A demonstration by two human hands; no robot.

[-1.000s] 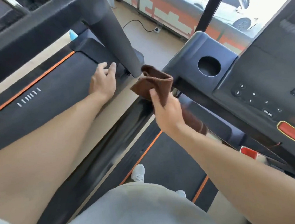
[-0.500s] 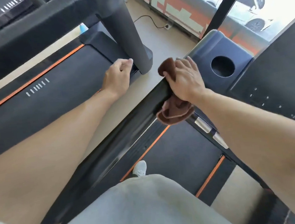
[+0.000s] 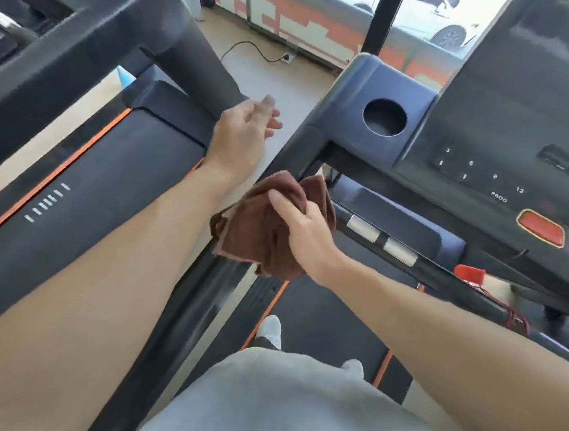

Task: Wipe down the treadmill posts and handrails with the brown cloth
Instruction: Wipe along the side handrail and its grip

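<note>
My right hand [image 3: 303,229] grips the bunched brown cloth [image 3: 257,231] and holds it around the black left handrail [image 3: 196,321] of the treadmill I stand on, just below the console corner. The cloth hides the rail under it. My left hand [image 3: 246,127] hovers with relaxed fingers, holding nothing, beside the grey post [image 3: 194,61] of the neighbouring treadmill.
The console [image 3: 497,148] with a round cup holder [image 3: 384,117] and a red stop button [image 3: 540,229] fills the right. A second treadmill's belt [image 3: 80,212] lies at the left. A cable and socket [image 3: 285,59] lie on the floor ahead. My feet stand on the belt [image 3: 319,318].
My right hand slid the cloth down the handrail towards me from the console corner. My left hand lifted off the neighbouring treadmill's deck and its fingers loosened.
</note>
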